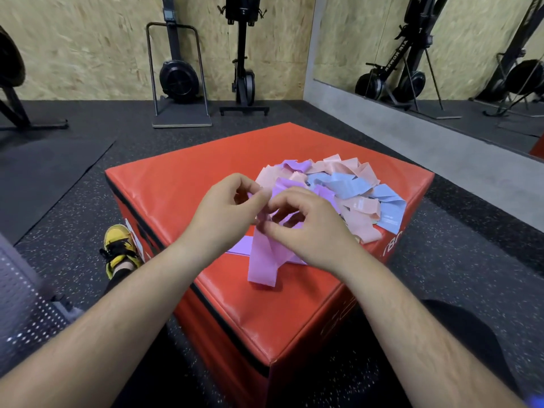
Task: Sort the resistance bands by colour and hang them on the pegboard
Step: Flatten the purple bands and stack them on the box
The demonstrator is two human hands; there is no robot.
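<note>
Holding above red vinyl box (176,184): left hand (226,213) and right hand (306,228) are pinching top of soft, light purple elastic band (262,260).

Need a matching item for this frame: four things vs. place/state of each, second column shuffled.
Things
1. purple band
2. blue bands
3. yellow shoe
4. red box

Places/states
a. on the floor, left of the box
b. bears the mixed pile on its top
c. pinched by left hand and right hand, end hanging down
d. in the pile, beyond the hands

Pairs: 1-c, 2-d, 3-a, 4-b
</note>
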